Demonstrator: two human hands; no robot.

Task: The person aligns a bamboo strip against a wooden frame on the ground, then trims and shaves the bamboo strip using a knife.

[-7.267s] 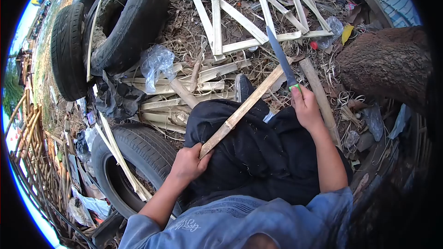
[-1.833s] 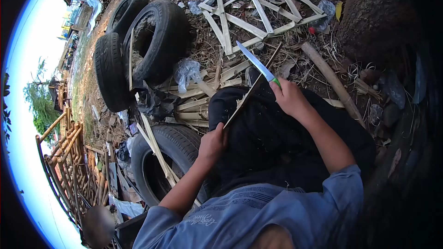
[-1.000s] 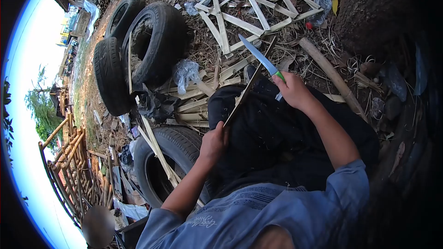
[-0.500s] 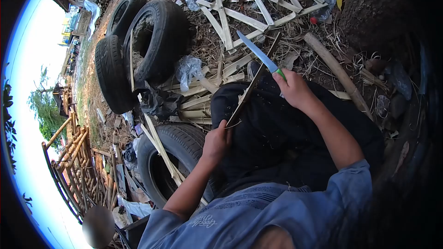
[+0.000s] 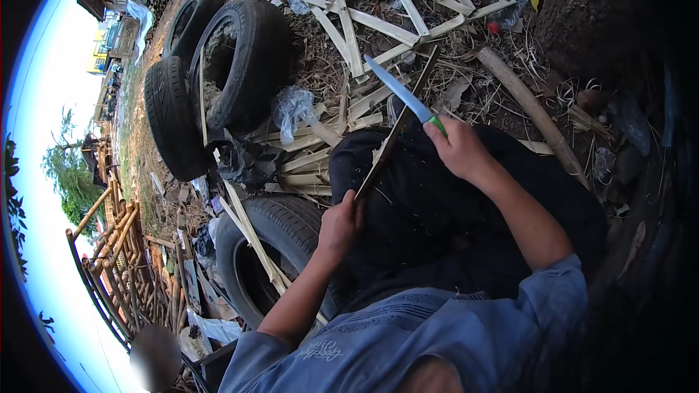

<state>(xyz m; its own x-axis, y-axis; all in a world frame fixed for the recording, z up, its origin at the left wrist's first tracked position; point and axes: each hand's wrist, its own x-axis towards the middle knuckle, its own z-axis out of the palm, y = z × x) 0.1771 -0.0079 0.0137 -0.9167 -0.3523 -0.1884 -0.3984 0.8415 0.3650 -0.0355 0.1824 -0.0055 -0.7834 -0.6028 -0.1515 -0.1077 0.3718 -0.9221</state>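
My left hand (image 5: 340, 225) is closed round the lower end of a narrow bamboo strip (image 5: 387, 147), which slants up and right across my dark trousers. Its near edge looks pale and frayed, its face dark. My right hand (image 5: 460, 147) grips the green handle of a knife (image 5: 402, 93). The blade points up and left and crosses over the upper part of the strip; whether it touches is hard to tell. Beyond the knife lies a lattice of pale strips (image 5: 378, 25) on the ground. More split strips (image 5: 306, 161) lie beside my knee.
Old tires (image 5: 251, 65) stand at the upper left, and another tire (image 5: 244, 262) lies by my left arm with long strips across it. A thick bamboo piece (image 5: 528, 105) lies to the right. Plastic bags (image 5: 293, 110) and a bamboo pile (image 5: 120, 255) are on the left.
Since the earliest frame the strip has turned edge-up and the view has shifted left. Over the last second the knife has moved slightly left and down along the strip; both holds are unchanged.
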